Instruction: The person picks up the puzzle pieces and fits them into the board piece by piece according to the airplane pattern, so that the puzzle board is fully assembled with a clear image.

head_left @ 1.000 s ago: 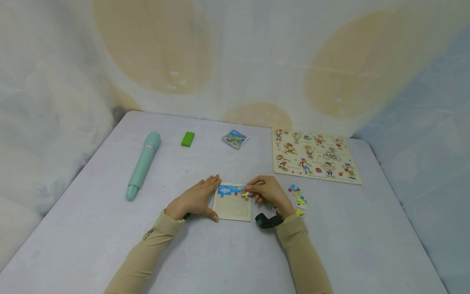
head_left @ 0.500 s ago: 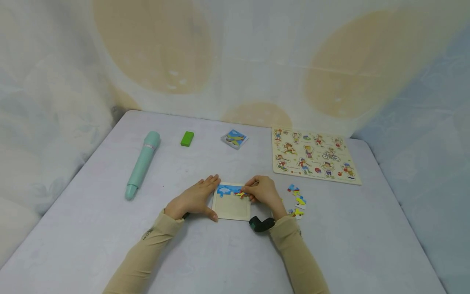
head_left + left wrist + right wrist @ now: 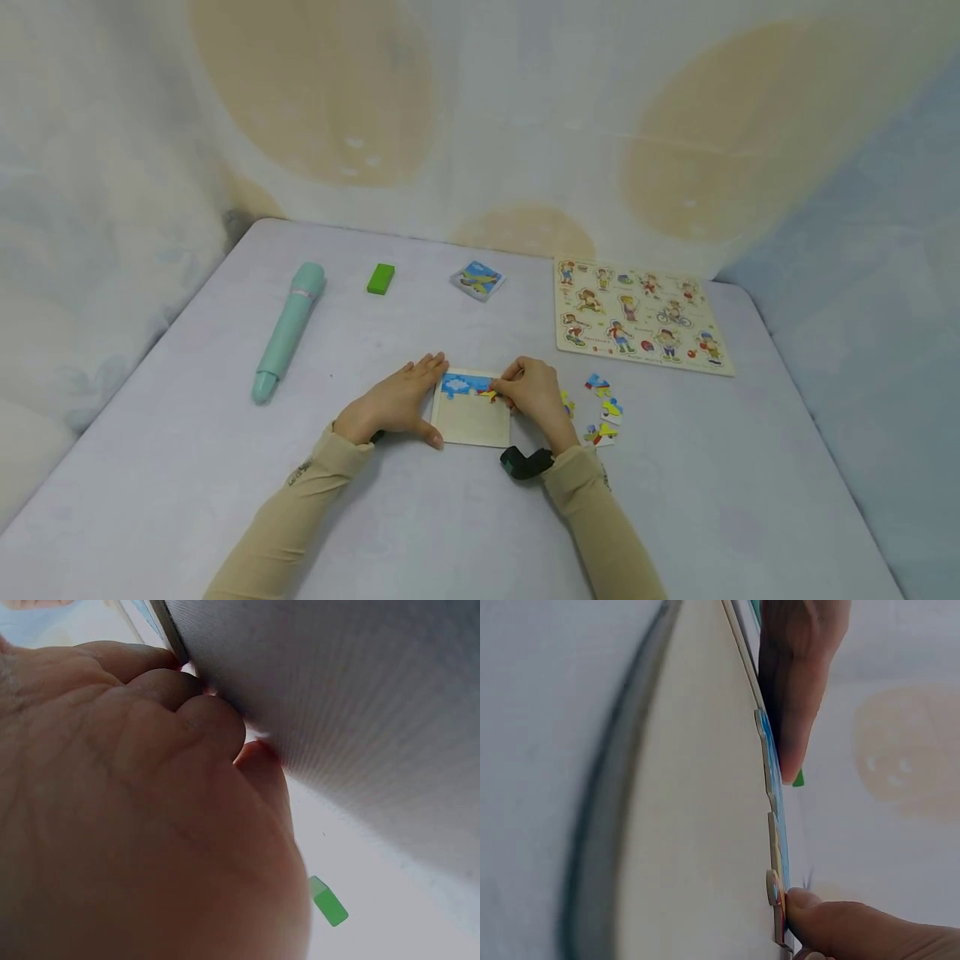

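A small wooden jigsaw tray (image 3: 472, 427) lies between the hands in the head view, with a row of blue sky pieces (image 3: 457, 384) along its far edge. My left hand (image 3: 393, 404) rests flat, fingers extended, against the tray's left side. My right hand (image 3: 534, 392) pinches a red, yellow and blue jigsaw piece (image 3: 491, 395) at the tray's far right corner. In the right wrist view the thumb (image 3: 817, 919) presses on that jigsaw piece (image 3: 774, 889), beside the sky row. Several loose jigsaw pieces (image 3: 611, 410) lie right of the right hand, some partly hidden by it.
A wooden board with cartoon figures (image 3: 637, 333) lies at the back right. Farther back are an airplane picture card (image 3: 477, 281) and a green block (image 3: 381, 279). A mint-green microphone-shaped object (image 3: 288, 333) lies at the left.
My right hand has moved slightly left with the jigsaw piece, bringing it down to the end of the sky row. More loose pieces show behind the wrist. The left hand stays in place.
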### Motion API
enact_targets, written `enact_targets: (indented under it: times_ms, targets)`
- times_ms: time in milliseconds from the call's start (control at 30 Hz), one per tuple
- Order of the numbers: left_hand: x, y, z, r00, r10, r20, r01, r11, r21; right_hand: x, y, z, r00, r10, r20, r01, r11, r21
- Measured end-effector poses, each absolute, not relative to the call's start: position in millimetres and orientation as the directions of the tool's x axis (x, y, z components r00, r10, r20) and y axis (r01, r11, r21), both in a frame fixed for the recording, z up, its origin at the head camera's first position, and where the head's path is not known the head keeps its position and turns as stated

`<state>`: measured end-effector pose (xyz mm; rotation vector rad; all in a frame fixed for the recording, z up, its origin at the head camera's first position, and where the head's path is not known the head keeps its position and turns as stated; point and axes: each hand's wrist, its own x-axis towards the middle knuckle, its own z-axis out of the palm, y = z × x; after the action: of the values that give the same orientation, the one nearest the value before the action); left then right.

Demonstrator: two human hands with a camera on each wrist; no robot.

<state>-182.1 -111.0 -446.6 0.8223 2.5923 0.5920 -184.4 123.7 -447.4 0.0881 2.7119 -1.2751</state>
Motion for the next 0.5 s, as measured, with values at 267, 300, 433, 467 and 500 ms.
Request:
enact_targets:
  times_ms: [267,300,433,467,500]
  targets:
    - [-182,-112,-449,-0.764,0.609,-0.212,0.461,0.746,0.481,-182,126,-452,-0.987,-0.019,-0.16,0.118,0.59,-0.799]
    - [-182,-112,-449,-0.765,0.609,-0.21,0.461,0.746,0.481,-183,127,-452,-0.986,-0.034,-0.165,0.115,0.577,-0.809]
    - [-182,-112,-446,-0.766,0.611,-0.202,0.467,0.744,0.478,-189,143,-450,-0.975,-0.082,-0.208,0.135,0.525,-0.84]
    - [-182,-112,-445,-0.765,0.612,-0.202,0.469,0.743,0.477,-191,148,-450,-0.973,-0.085,-0.217,0.143,0.515,-0.845]
    - [-182,-112,-445,-0.764,0.614,-0.201,0.471,0.742,0.477,-193,153,-448,-0.972,-0.09,-0.218,0.144,0.508,-0.849]
